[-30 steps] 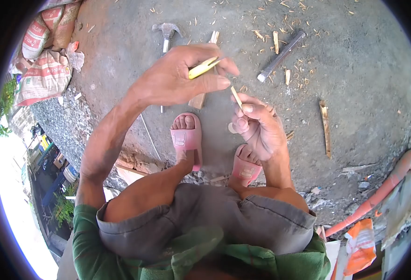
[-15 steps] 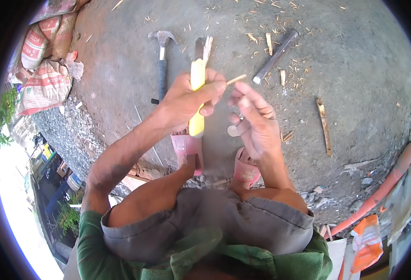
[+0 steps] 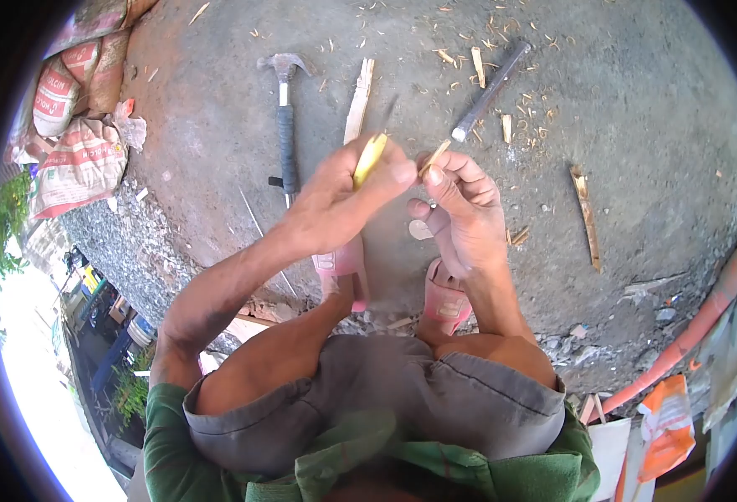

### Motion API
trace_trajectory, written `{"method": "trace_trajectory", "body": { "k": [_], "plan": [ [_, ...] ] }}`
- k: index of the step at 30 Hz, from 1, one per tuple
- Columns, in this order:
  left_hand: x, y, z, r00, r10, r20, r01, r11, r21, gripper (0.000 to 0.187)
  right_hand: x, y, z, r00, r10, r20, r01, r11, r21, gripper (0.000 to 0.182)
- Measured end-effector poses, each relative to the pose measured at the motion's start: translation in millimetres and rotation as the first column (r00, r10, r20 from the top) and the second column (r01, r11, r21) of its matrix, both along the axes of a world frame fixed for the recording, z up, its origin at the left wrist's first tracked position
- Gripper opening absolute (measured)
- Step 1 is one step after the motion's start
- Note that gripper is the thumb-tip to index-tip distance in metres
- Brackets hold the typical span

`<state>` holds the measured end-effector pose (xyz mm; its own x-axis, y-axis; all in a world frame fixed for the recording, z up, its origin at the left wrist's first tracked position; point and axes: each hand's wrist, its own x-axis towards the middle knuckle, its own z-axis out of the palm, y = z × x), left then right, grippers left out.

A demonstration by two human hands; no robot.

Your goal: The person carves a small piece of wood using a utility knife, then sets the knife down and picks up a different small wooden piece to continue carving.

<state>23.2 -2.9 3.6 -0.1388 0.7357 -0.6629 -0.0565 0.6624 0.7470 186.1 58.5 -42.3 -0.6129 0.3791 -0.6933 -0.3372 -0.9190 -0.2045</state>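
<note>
The knife (image 3: 370, 158) handle is mostly hidden inside the left hand (image 3: 343, 201), its blade thin and blurred. The right hand (image 3: 460, 213) covers most of the stick (image 3: 435, 156). Sacks (image 3: 75, 142) at upper left are cut off.

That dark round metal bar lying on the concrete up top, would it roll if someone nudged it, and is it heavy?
The dark round metal bar would probably roll if pushed sideways, since it looks cylindrical, though the wood chips scattered around it might stop it. It looks solid, so likely stiff and heavy for its size.
</note>
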Motion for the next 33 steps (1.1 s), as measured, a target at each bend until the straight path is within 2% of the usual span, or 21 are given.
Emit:
{"method": "trace_trajectory", "body": {
  "k": [1,2,5,8,11,15,17,18,20,21,22,24,25,27,29,30,33],
  "plan": [
    [-7,0,0,0.96,-0.156,-0.231,0.179,0.98,0.083,0.037,3,2,-2,0.998,0.018,-0.052,-0.019,0.999,-0.03,0.013],
    [-11,-1,-4,0.937,-0.137,-0.323,0.198,0.966,0.165,0.037,7,3,-5,0.994,0.032,-0.106,-0.039,0.997,-0.06,0.014],
    [-22,-2,-4,0.745,-0.353,-0.565,0.521,0.838,0.163,0.035,5,1,-7,0.974,0.009,-0.228,-0.041,0.99,-0.133,0.013],
    [-19,1,-3,0.689,-0.383,-0.616,0.603,0.774,0.193,0.033,4,0,-8,0.968,-0.006,-0.249,-0.036,0.985,-0.167,0.014],
    [-18,3,-6,0.643,-0.431,-0.633,0.647,0.748,0.149,0.038,6,-4,-12,0.97,-0.009,-0.242,-0.045,0.976,-0.213,0.016],
    [-22,4,-14,0.612,-0.361,-0.704,0.648,0.739,0.184,0.027,2,-4,-8,0.97,-0.009,-0.242,-0.052,0.968,-0.245,0.016],
    [-35,-1,-28,0.601,-0.35,-0.719,0.643,0.746,0.174,0.026,3,-5,-7,0.954,0.02,-0.298,-0.102,0.959,-0.263,0.015],
    [-48,-3,-39,0.605,-0.276,-0.747,0.594,0.781,0.192,0.027,4,-6,-6,0.948,0.029,-0.316,-0.119,0.955,-0.271,0.014],
    [-81,-2,-48,0.634,-0.363,-0.682,0.417,0.904,-0.093,0.034,7,-9,-7,0.936,0.036,-0.35,-0.146,0.946,-0.291,0.013],
    [-86,-7,-49,0.676,-0.286,-0.679,0.348,0.936,-0.047,0.037,10,-8,-9,0.927,0.038,-0.374,-0.158,0.942,-0.297,0.012],
    [-85,-12,-44,0.708,-0.208,-0.675,0.271,0.962,-0.013,0.04,17,-10,-15,0.952,0.104,-0.289,-0.171,0.961,-0.216,0.01],
    [-77,-18,-24,0.849,-0.243,-0.469,0.203,0.97,-0.135,0.042,50,-16,-13,0.976,0.169,0.139,-0.177,0.983,0.047,0.012],
    [-74,-20,-19,0.901,-0.23,-0.368,0.168,0.967,-0.193,0.044,71,-16,-13,0.925,0.161,0.345,-0.234,0.955,0.182,0.013],
    [-63,-35,-24,0.909,-0.24,-0.34,0.173,0.961,-0.216,0.044,128,-44,-33,0.698,0.027,0.716,-0.381,0.86,0.339,0.012],
    [-38,-49,-34,0.911,-0.293,-0.289,0.229,0.945,-0.235,0.045,178,-83,-47,0.67,0.032,0.741,-0.214,0.965,0.152,0.01],
    [-29,-47,-38,0.895,-0.331,-0.3,0.271,0.936,-0.223,0.045,179,-85,-43,0.671,0.027,0.741,-0.116,0.991,0.07,0.009],
    [-16,-35,-31,0.874,-0.372,-0.314,0.333,0.927,-0.172,0.047,167,-80,-34,0.827,-0.08,0.556,0.166,0.98,-0.106,0.007]
  ]
}}
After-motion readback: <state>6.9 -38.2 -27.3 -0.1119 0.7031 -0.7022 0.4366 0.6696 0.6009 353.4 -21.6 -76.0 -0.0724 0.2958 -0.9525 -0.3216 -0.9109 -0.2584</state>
